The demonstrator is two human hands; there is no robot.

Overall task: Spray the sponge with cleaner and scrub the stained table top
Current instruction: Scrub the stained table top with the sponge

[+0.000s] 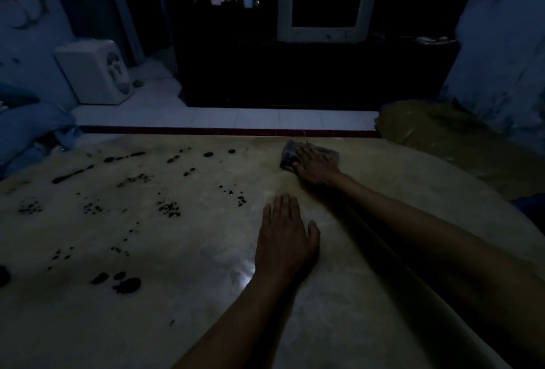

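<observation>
Fingers point(306, 154) seemingly flat on sponge point(290, 151)

Table top point(182, 295) smooth, glossy, ink-spotted; sponge point(288, 152) rough, matt.

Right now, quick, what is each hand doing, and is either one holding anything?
Left hand: open, flat on the table top, holding nothing.
Right hand: open, fingers straight, pressing the sponge against the table top.
</observation>
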